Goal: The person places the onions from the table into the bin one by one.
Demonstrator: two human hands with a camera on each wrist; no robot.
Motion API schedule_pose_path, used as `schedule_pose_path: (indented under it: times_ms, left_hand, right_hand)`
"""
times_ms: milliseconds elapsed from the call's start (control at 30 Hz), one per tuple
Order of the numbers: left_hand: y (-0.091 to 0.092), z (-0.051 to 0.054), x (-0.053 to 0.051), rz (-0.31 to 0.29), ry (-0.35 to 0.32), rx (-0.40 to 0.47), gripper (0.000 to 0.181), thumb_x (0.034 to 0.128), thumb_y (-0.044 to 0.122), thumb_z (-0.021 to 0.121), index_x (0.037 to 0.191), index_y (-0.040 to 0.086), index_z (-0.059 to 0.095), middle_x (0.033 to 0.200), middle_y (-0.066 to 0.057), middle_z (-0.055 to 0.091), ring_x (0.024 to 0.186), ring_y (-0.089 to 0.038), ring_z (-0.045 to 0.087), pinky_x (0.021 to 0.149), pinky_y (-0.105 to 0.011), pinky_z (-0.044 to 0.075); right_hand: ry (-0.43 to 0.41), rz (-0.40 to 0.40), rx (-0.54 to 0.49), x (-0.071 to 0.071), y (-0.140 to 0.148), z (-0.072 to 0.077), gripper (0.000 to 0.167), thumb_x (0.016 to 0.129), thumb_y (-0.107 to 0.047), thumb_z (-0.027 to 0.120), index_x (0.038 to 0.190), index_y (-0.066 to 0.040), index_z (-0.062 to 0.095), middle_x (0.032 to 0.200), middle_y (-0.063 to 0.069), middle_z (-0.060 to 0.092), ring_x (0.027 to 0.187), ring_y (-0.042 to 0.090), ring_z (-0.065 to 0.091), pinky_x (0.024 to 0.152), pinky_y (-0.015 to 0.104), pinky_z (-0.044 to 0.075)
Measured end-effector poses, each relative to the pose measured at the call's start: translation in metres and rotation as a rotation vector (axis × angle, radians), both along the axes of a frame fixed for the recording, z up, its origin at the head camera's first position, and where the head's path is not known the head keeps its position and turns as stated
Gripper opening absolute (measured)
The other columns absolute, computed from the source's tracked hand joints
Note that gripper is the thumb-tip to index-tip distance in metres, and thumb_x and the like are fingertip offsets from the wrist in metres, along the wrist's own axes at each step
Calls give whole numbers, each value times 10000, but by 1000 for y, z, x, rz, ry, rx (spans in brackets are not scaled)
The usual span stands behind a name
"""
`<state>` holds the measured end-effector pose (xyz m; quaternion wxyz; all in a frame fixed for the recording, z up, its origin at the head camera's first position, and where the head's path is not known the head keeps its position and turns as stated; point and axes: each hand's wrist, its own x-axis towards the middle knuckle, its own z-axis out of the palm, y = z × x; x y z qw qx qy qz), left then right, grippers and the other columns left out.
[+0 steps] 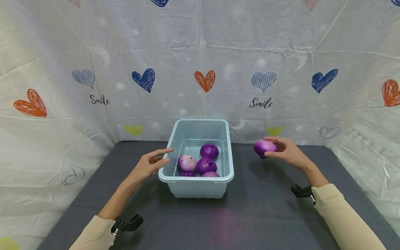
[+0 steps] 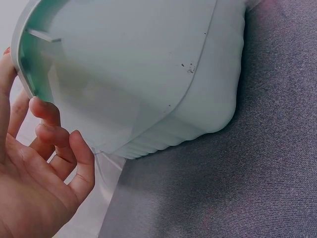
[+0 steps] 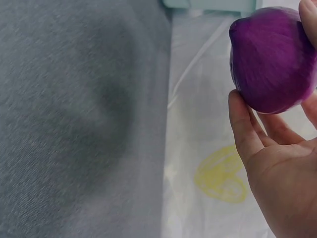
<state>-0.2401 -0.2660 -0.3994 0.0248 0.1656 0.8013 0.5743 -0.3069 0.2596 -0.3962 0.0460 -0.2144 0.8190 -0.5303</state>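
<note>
A pale blue plastic tub (image 1: 196, 189) stands on the table with several purple onions (image 1: 206, 166) in it, one of them paler. My left hand (image 1: 153, 162) is at the tub's left rim, index finger stretched over the edge and the other fingers loosely bent. In the left wrist view those fingers (image 2: 83, 161) lie beside the tub's outer wall (image 2: 129, 64). To the right of the tub, my right hand (image 1: 289, 151) holds one purple onion (image 1: 264, 148) above the table between thumb and fingers. The right wrist view shows this onion (image 3: 272, 62) with its pointed end exposed.
A dark grey cloth (image 1: 250, 218) covers the table. Behind it hangs a white curtain (image 1: 175, 100) printed with hearts and the word Smile. Black straps (image 1: 127, 224) circle both wrists below beige sleeves.
</note>
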Motion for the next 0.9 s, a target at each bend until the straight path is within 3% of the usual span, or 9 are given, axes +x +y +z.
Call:
schedule_pose_path:
  times_ms: [367,767,900]
  left_hand:
    - [-1,0,-1,-5,1,-6,461,1021,225,650,1463,119,574,1395,-185,561,1038,-273,551,798,-453,473]
    - [1,2,0,7,4,-9,450,1023,228,651,1459,136,584,1049,-170,598,805,-180,485,667,-340,424]
    - [1,2,1,7,-1,-5,459,1022,230,652,1464,134,578,1197,-189,615,866,-200,513,704,-368,447]
  right_hand:
    - [17,46,-67,-4,-15,12,572,922,-101,774,1441,-17,548,1420,188,512,1168,348,601,881,309,518]
    - [44,52,-74,-10,-31,20,577,905,-124,800,1430,-56,570,1396,153,543,1177,355,593,893,320,513]
    - [48,58,-75,-11,-38,24,583,902,-129,803,1431,-58,568,1394,143,547,1173,345,594,895,321,512]
